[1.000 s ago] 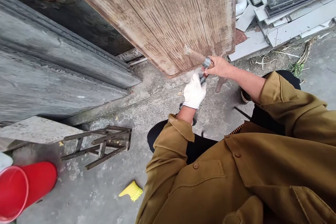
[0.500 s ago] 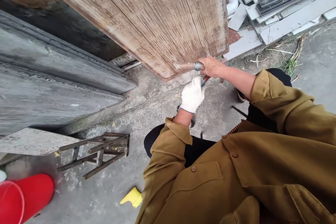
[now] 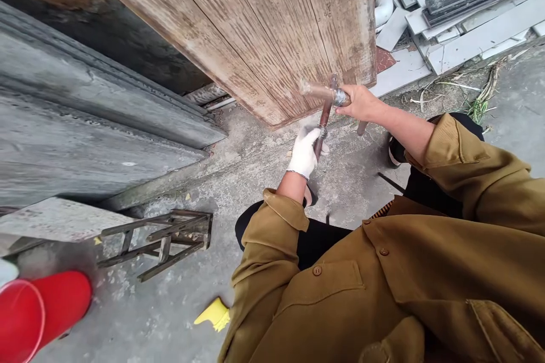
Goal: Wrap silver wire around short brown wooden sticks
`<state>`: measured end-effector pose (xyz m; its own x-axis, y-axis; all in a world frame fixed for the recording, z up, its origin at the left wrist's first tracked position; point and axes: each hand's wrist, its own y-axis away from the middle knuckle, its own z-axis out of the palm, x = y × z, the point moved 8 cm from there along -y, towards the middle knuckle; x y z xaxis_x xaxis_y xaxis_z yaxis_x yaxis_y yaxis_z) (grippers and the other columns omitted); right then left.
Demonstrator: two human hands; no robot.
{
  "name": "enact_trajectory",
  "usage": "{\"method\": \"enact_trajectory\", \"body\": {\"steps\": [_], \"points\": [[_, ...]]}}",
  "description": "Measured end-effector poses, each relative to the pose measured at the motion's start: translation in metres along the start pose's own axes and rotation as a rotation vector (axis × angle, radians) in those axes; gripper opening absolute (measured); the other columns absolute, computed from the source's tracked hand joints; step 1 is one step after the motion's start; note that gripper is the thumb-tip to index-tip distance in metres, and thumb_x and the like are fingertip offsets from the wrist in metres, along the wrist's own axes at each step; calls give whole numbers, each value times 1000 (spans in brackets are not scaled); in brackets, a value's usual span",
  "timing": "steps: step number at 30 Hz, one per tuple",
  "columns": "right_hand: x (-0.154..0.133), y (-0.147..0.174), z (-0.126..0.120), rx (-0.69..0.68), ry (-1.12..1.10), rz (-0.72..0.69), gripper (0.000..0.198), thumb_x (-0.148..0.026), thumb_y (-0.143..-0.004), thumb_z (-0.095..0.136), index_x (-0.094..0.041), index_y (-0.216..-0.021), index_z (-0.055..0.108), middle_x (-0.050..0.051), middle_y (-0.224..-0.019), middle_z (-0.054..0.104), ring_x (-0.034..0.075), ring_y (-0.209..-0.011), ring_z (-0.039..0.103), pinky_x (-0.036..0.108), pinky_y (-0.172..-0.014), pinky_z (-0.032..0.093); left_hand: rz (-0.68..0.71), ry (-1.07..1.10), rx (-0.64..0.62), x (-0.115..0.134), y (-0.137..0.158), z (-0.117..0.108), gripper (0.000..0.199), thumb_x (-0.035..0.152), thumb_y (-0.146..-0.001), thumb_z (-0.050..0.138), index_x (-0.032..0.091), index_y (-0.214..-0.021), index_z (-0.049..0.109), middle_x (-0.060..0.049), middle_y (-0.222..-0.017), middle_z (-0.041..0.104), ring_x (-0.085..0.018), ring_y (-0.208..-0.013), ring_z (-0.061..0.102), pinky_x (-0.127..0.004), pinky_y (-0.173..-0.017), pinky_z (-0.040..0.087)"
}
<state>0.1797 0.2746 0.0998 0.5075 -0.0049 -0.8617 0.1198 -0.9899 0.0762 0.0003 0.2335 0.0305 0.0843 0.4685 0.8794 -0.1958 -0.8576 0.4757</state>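
So, progress check, with everything placed off the big plank panel (image 3: 255, 28): both sticks are in hand at its bottom edge, and wire is already wound on each. The dark stick (image 3: 325, 116) is held by the gloved left hand (image 3: 305, 150), just below that edge, with its grip curled snugly around the stick by the lower wire binding (image 3: 322, 132). The pale stick (image 3: 317, 91) is held by the bare right hand (image 3: 360, 105) near the panel's lower right corner, grip closed around the end right behind the upper wire binding (image 3: 340, 97). The two sticks are seen crossing in front of the panel's bottom edge, but whether they're joined, touching or just overlapping in view can't be told. As for what's left, no loose wire can be made out, so the binding looks pretty much finished, though that's only a judgement, and any unfinished bit could be hidden by the fingers. Whether the panel is being touched by either stick can't be told either.
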Motion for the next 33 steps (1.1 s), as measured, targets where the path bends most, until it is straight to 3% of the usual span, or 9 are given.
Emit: {"method": "enact_trajectory", "body": {"steps": [4, 7, 11, 14, 17, 20, 23, 28, 33], "points": [[0, 0, 3, -155, -430, -9, 25, -18, -68, 75, -16, -82, 54, 2, -81, 62, 12, -72, 55, 27, -69, 47, -361, 402, -163, -19, 10, 10, 41, 49, -92, 48, 13, -110, 57, -6, -71, 66, -13, -42, 53, -23, -42, 39], [-20, 8, 4, -303, -625, -125, 34, -30, -68, 81, -16, -80, 53, 4, -89, 65, 9, -67, 51, 24, -61, 45, -436, 558, -245, -17, 19, 7, 47, 52, -99, 38, 13, -114, 60, -5, -67, 64, -11, -43, 51, -20, -40, 36], [-35, 14, 9, -415, -713, -157, 43, -35, -63, 88, -16, -77, 51, 4, -91, 64, 8, -67, 49, 24, -59, 43, -269, 692, -310, -1, 25, -4, 52, 60, -99, 38, 19, -122, 61, -1, -67, 59, -7, -40, 41, -17, -37, 29], [-34, 10, 14, -406, -758, -149, 47, -35, -62, 89, -17, -78, 49, 2, -85, 62, 8, -64, 48, 23, -57, 42, -134, 670, -319, 6, 30, -5, 48, 61, -93, 54, 21, -119, 62, 0, -72, 60, -4, -40, 35, -17, -37, 26], [-27, 2, 14, -325, -850, -136, 46, -36, -65, 87, -18, -80, 47, -3, -75, 57, 7, -60, 44, 22, -54, 40, -55, 548, -286, 4, 30, -1, 43, 42, -79, 78, 23, -114, 60, 0, -85, 65, -4, -49, 48, -16, -42, 35], [-18, -4, 8, -180, -889, -107, 46, -33, -67, 86, -20, -82, 44, -5, -72, 52, 7, -59, 44, 22, -53, 39, -8, 426, -179, -3, 23, -3, 53, 30, -68, 84, 21, -113, 57, 0, -83, 66, -9, -59, 61, -19, -51, 45], [-16, -5, 4, -134, -861, -73, 45, -31, -66, 85, -20, -83, 45, -4, -73, 53, 7, -60, 45, 22, -53, 40, -33, 419, -88, -11, 14, -8, 47, 33, -73, 80, 17, -111, 57, -2, -80, 67, -12, -59, 64, -20, -51, 48], [-16, -1, 7, -166, -784, -31, 42, -31, -62, 85, -19, -81, 49, -3, -71, 57, 9, -62, 49, 23, -51, 39, -224, 672, -76, -22, 14, -14, 23, 33, -93, 57, 13, -102, 64, -9, -88, 72, -4, -49, 51, -14, -40, 37], [-8, -1, 21, -174, -715, 33, 37, -25, -60, 84, -16, -79, 53, -2, -71, 60, 9, -61, 52, 23, -53, 40, 80, 780, 77, 9, 20, -49, 35, 42, -100, 43, 22, -117, 65, -8, -111, 73, -7, -69, 65, -16, -56, 51]]}}
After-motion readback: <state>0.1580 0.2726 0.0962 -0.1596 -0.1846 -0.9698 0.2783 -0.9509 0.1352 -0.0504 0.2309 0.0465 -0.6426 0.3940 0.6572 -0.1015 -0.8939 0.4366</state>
